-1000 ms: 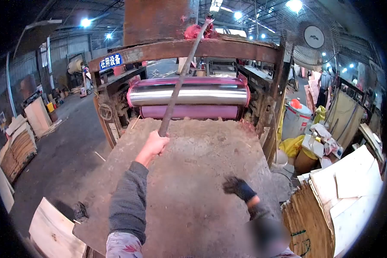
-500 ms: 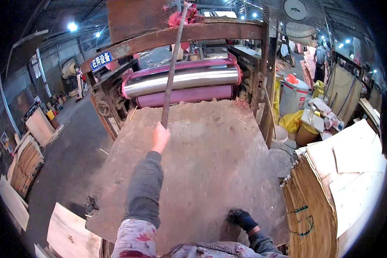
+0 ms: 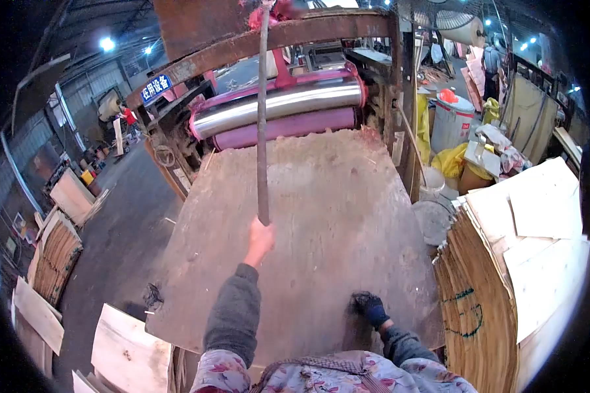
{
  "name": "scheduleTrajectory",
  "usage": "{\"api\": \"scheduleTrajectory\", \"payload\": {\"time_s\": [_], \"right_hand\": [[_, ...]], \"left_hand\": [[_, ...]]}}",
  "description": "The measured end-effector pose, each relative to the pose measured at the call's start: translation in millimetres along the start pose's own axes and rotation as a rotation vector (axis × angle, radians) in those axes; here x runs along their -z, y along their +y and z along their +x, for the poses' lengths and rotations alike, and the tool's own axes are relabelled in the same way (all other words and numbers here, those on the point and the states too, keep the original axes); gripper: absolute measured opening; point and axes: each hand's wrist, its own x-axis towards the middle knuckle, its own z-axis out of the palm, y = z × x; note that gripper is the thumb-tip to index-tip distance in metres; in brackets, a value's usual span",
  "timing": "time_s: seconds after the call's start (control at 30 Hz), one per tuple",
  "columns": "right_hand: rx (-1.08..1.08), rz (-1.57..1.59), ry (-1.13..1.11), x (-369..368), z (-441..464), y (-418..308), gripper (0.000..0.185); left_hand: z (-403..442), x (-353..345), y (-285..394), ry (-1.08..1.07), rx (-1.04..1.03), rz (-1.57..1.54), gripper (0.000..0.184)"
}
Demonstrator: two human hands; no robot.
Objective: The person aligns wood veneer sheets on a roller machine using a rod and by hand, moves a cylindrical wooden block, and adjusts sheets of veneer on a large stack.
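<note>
My bare left hand (image 3: pixel 261 238) is closed around the lower end of a long dark rod (image 3: pixel 262 124). The rod runs away from me, over the board and in front of the rollers, and its far end reaches pink-stained material (image 3: pixel 283 14) above the rusty crossbar. My right hand (image 3: pixel 370 309), in a dark glove, rests on the near right part of the worn board (image 3: pixel 308 216) with its fingers toward the left and nothing visible in them. Past the board's far edge are a shiny metal roller (image 3: pixel 278 110) and a pink roller (image 3: pixel 285 128).
A rusty frame (image 3: pixel 275 40) spans the rollers. Stacked veneer sheets (image 3: pixel 475 288) stand close on my right, more sheets (image 3: pixel 128 347) at lower left. A lidded drum (image 3: pixel 452 121) and yellow bags (image 3: pixel 449 160) are at right. A person (image 3: pixel 491 62) stands in the right background.
My left hand has drawn back toward me with the rod, which now lies straighter in view. My right hand stays on the board. The view has shifted slightly.
</note>
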Motion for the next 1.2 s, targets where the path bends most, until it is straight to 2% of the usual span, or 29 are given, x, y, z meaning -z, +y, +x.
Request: {"api": "scheduleTrajectory", "payload": {"time_s": [0.03, 0.1, 0.17, 0.3, 0.33, 0.37, 0.43, 0.47, 0.5, 0.57, 0.6, 0.63, 0.7, 0.73, 0.8, 0.9, 0.93, 0.97, 1.03, 1.2], "right_hand": [[0.023, -0.020, 0.020, -6, -1, 7, 0.030], [-0.075, -0.046, -0.057, -21, -1, 24, 0.030], [0.001, 0.038, 0.043, -25, 0, 34, 0.028], [0.084, -0.030, 0.024, -25, -6, 33, 0.027], [-0.099, 0.045, -0.078, -4, -3, 3, 0.023], [-0.113, 0.046, -0.069, -26, -10, 13, 0.023], [-0.360, 0.975, -0.035, -75, -25, 63, 0.024], [0.016, 0.453, -0.202, -53, -34, 57, 0.024], [0.006, 0.440, -0.205, -44, -43, 51, 0.024], [0.304, 0.047, -0.103, -26, -50, 49, 0.023], [0.392, -0.071, -0.202, -27, -38, 58, 0.026], [0.405, -0.069, -0.200, -25, -36, 65, 0.026], [-0.305, 1.006, -0.346, 23, -22, 32, 0.032], [-0.283, 0.999, -0.349, 41, -9, 27, 0.032], [-0.422, 1.379, -0.456, 72, 11, 34, 0.036], [-0.271, 1.435, -0.641, 96, 49, 70, 0.036], [-0.383, 1.439, -0.651, 107, 59, 79, 0.036], [-0.383, 1.440, -0.672, 113, 69, 92, 0.036], [-0.249, 1.251, -0.600, 119, 89, 111, 0.034], [-0.198, 1.207, -0.705, 163, 124, 94, 0.036]], "left_hand": [[-5, 3, 6, -0.013, -0.008, 0.005, 0.013], [-10, 4, 7, -0.034, -0.001, 0.010, 0.013], [-10, 3, 10, -0.039, -0.086, -0.059, 0.012], [-19, 1, 17, -0.087, -0.066, -0.091, 0.011], [-20, 0, 17, -0.089, -0.084, -0.110, 0.011], [-19, 0, 19, -0.094, -0.106, -0.124, 0.010], [-33, 4, 42, -0.111, -0.102, -0.152, 0.010], [-41, 5, 45, -0.110, -0.086, -0.170, 0.009], [-38, 5, 42, -0.117, -0.080, -0.184, 0.009], [-40, 8, 46, -0.176, -0.100, -0.166, 0.011], [-44, 8, 50, -0.164, -0.103, -0.165, 0.011], [-48, 7, 54, -0.162, -0.095, -0.147, 0.011], [-53, 1, 63, -0.144, -0.102, -0.131, 0.011], [-51, -2, 62, -0.143, -0.086, -0.130, 0.011], [-53, -11, 56, -0.121, -0.072, -0.135, 0.011], [-52, -26, 64, -0.058, -0.063, -0.116, 0.011], [-53, -33, 65, -0.048, -0.033, -0.113, 0.011], [-58, -40, 67, -0.041, 0.008, -0.105, 0.012], [-65, -52, 73, 0.003, 0.002, -0.069, 0.011], [-77, -83, 96, 0.061, 0.019, -0.009, 0.008]]}}
